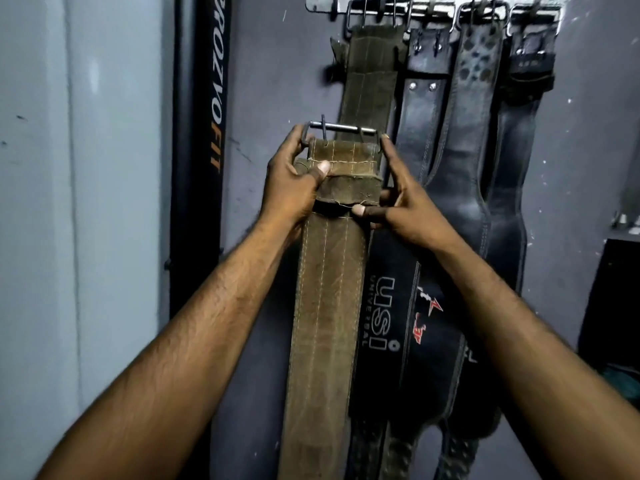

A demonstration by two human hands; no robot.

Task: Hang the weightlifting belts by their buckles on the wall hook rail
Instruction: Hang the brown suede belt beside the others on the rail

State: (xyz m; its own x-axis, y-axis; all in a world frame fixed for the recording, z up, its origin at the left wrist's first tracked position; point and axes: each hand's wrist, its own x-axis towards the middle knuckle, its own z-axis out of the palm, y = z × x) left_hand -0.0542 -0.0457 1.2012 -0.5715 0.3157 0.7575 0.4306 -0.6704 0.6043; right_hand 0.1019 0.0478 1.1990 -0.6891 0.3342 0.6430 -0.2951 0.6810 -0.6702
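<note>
Hands clamped on olive belt (329, 289), left hand (294, 181) by buckle (341, 128), right hand (398, 202) opposite

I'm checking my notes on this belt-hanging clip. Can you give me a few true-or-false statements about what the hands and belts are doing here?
1. Both hands hold the olive suede belt near its buckle. True.
2. The held belt's buckle is already on the hook rail. False: it is well below the rail, not hooked.
3. Another olive belt hangs from the rail behind it. True.
4. The right hand hangs free at the person's side. False: it grips the belt's right edge.
5. The left hand has its thumb pressed on the belt's front. True.
</note>
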